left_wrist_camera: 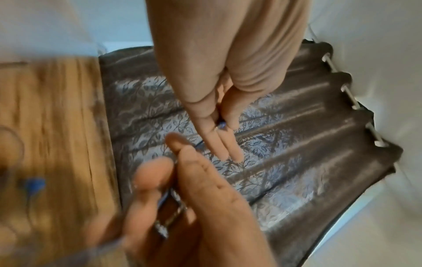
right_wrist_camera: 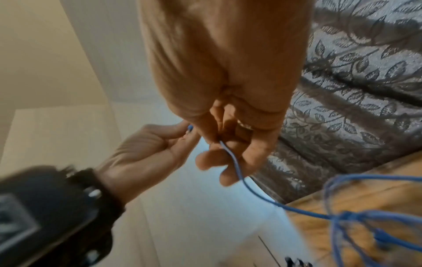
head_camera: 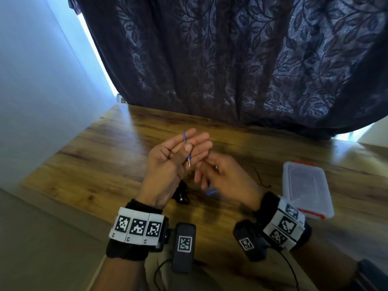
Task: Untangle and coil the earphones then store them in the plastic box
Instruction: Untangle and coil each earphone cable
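Head view: left hand [head_camera: 178, 153] is up over the table [head_camera: 100, 156], palm open and fingers pretty much straight, with the thumb pressing the blue earphones [head_camera: 185, 143] cord against them. That bit of cord runs lengthwise along the fingers, loose end poking out past the fingertips toward the curtain [head_camera: 231, 55], metal plug pointing back at the wrist. Right hand [head_camera: 222, 177] is blurry just beside it, fingers curled. The box [head_camera: 307, 190] sits on the table off to the right, lid on, well apart from both hands

Left wrist view: mostly blur. Left hand's fingers stretch away from the camera with a speck of blue cord between them, and the right hand sits lower in the frame. A blue earbud [left_wrist_camera: 34, 184] lies on the table at the left

Right wrist view: right hand pinches the cord between thumb and fingers. From there the cord hangs down and trails right into a tangled bunch of loops over the table
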### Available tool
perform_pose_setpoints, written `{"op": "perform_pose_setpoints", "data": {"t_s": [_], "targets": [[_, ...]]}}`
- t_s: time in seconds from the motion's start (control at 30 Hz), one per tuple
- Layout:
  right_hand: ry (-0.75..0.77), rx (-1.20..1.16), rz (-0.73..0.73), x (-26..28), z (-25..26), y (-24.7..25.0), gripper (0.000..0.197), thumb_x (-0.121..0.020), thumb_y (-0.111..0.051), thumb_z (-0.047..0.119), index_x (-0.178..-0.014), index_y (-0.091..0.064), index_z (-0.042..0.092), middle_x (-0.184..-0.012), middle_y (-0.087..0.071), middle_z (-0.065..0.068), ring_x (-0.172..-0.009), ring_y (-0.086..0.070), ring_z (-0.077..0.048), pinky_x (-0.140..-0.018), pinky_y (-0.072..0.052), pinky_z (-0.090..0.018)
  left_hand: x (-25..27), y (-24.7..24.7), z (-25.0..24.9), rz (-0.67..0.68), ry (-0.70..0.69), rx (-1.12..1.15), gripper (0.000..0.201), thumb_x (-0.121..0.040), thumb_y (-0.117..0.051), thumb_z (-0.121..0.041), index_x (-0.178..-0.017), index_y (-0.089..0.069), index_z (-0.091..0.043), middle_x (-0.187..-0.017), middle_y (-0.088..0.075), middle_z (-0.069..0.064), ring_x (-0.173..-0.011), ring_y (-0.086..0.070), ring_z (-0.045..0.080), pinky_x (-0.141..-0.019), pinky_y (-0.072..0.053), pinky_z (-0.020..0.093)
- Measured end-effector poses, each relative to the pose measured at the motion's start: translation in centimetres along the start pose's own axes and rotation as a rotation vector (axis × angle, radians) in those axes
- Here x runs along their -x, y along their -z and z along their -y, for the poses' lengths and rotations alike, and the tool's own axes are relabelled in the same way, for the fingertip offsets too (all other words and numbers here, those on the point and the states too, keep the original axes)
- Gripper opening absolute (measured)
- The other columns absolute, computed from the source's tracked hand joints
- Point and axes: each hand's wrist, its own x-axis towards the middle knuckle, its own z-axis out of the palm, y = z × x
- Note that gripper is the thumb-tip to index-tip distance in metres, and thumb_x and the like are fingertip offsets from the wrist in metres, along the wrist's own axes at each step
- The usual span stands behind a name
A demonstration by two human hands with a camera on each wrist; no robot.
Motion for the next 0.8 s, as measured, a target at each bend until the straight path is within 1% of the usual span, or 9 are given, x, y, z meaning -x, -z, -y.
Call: {"op": "perform_pose_setpoints", "data": {"t_s": [0.07,0.13,0.23,0.3,0.4,0.5,0.57,0.67,0.8], "targets": [[-0.058,-0.004,0.149,1.1,-0.2,-0.8,0.018,-0.105,-0.049,0.015,-0.101,-0.059,0.030,-0.078,-0.070,-0.002,-0.056,-0.063,-0.008,-0.057,-0.050,-0.021,-0.2,0.7,0.3,-0.007,-0.086,-0.173,0.042,-0.098,-0.044,0.009,-0.140,-0.046,0.004,-0.126,-0.068,0.018,-0.114,-0.068,0.030,-0.099,-0.054,0.037],[-0.074,0.066,0.177,1.8,0.4,-0.2,0.015,-0.103,-0.055,0.018,-0.103,-0.061,0.032,-0.079,-0.073,-0.003,-0.057,-0.064,-0.007,-0.058,-0.053,-0.025,-0.1,1.4,0.8,0.021,-0.149,-0.426,0.045,-0.099,-0.045,0.007,-0.144,-0.043,-0.001,-0.129,-0.067,0.011,-0.115,-0.068,0.024,-0.100,-0.053,0.035],[0.022,0.263,0.037,2.0,1.9,1.8,0.010,-0.097,-0.065,0.021,-0.102,-0.073,0.021,-0.079,-0.075,0.009,-0.065,-0.069,-0.004,-0.065,-0.056,-0.025,0.4,1.9,1.5,0.125,-0.194,-0.744,0.049,-0.101,-0.045,0.005,-0.146,-0.041,-0.016,-0.128,-0.066,-0.012,-0.112,-0.068,0.007,-0.098,-0.051,0.024],[0.124,0.388,-0.055,1.6,2.7,3.1,0.006,-0.091,-0.072,0.020,-0.092,-0.077,0.021,-0.075,-0.070,0.023,-0.068,-0.069,-0.005,-0.064,-0.052,-0.018,0.7,1.7,2.0,0.178,-0.199,-0.875,0.051,-0.101,-0.045,0.000,-0.147,-0.039,-0.023,-0.112,-0.069,-0.028,-0.106,-0.065,-0.005,-0.097,-0.048,0.017],[0.226,0.389,-0.204,0.5,2.9,4.8,0.007,-0.082,-0.080,0.016,-0.086,-0.079,0.021,-0.080,-0.067,0.009,-0.072,-0.065,-0.010,-0.067,-0.050,-0.020,0.9,1.0,2.1,0.188,-0.128,-0.771,0.041,-0.100,-0.041,-0.011,-0.139,-0.052,-0.020,-0.091,-0.072,-0.009,-0.075,-0.064,0.013,-0.083,-0.051,0.035],[0.310,0.262,-0.300,-0.4,2.9,5.7,0.007,-0.080,-0.082,0.012,-0.086,-0.078,0.012,-0.088,-0.068,-0.002,-0.080,-0.066,-0.012,-0.074,-0.050,-0.020,0.9,0.0,1.8,0.151,-0.053,-0.498,0.039,-0.095,-0.040,-0.005,-0.123,-0.064,-0.018,-0.083,-0.069,0.010,-0.061,-0.047,0.015,-0.068,-0.039,0.035],[0.361,0.228,-0.358,-0.9,2.7,5.6,0.007,-0.080,-0.081,0.011,-0.086,-0.077,0.009,-0.090,-0.068,-0.004,-0.081,-0.065,-0.012,-0.076,-0.051,-0.019,0.9,-0.4,1.6,0.130,-0.016,-0.402,0.036,-0.095,-0.042,-0.011,-0.115,-0.070,-0.021,-0.074,-0.063,0.010,-0.059,-0.043,0.013,-0.063,-0.038,0.032],[0.340,0.126,-0.391,-1.5,2.1,5.0,0.010,-0.081,-0.080,0.010,-0.089,-0.076,0.007,-0.089,-0.068,-0.003,-0.080,-0.066,-0.011,-0.076,-0.053,-0.021,0.9,-0.9,1.1,0.080,-0.004,-0.403,0.027,-0.103,-0.046,-0.026,-0.104,-0.073,-0.019,-0.063,-0.054,0.001,-0.055,-0.041,0.010,-0.056,-0.037,0.024],[0.199,-0.191,-0.283,-1.4,1.0,3.7,0.007,-0.090,-0.069,0.002,-0.092,-0.070,0.010,-0.072,-0.070,0.009,-0.062,-0.063,0.001,-0.061,-0.050,-0.014,0.9,-1.0,0.5,0.072,-0.032,-0.315,0.023,-0.101,-0.049,-0.014,-0.101,-0.071,-0.008,-0.063,-0.058,0.000,-0.048,-0.039,0.009,-0.049,-0.033,0.022]]}}
